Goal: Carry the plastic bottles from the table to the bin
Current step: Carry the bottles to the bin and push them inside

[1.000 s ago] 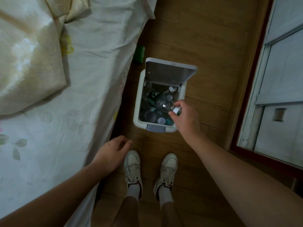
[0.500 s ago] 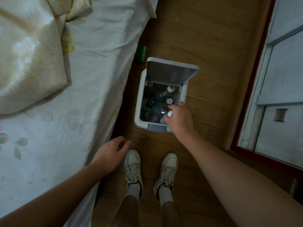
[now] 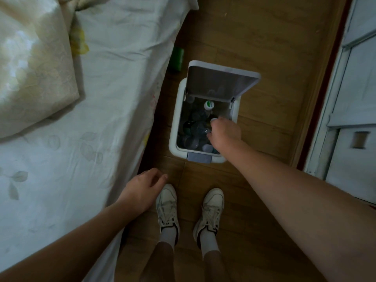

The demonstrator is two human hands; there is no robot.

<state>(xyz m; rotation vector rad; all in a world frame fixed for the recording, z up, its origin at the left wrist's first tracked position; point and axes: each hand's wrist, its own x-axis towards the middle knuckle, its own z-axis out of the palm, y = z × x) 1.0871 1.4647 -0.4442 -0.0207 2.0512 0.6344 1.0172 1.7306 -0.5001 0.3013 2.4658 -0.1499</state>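
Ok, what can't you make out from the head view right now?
All in the head view:
- Right hand: whether its fingers grip the clear bottle; dim bin interior and blur hide them.
- Bin: bottle count; dark, overlapping clear plastic, hand covers part.
- Green object: partly under the bedsheet edge, unidentifiable.
- Table: outside the frame.

bin (image 3: pixel 174 127) is white, lid (image 3: pixel 219 82) grey underneath, pedal (image 3: pixel 199 157) bluish-grey; one bottle cap (image 3: pixel 209 104) inside is white and green; floor (image 3: pixel 264 47) is brown wood grain; sheet (image 3: pixel 122 58) pale with a faint grey leaf print; quilt (image 3: pixel 30 68) creamy yellow; sneakers (image 3: pixel 167 208) white, black heel trim
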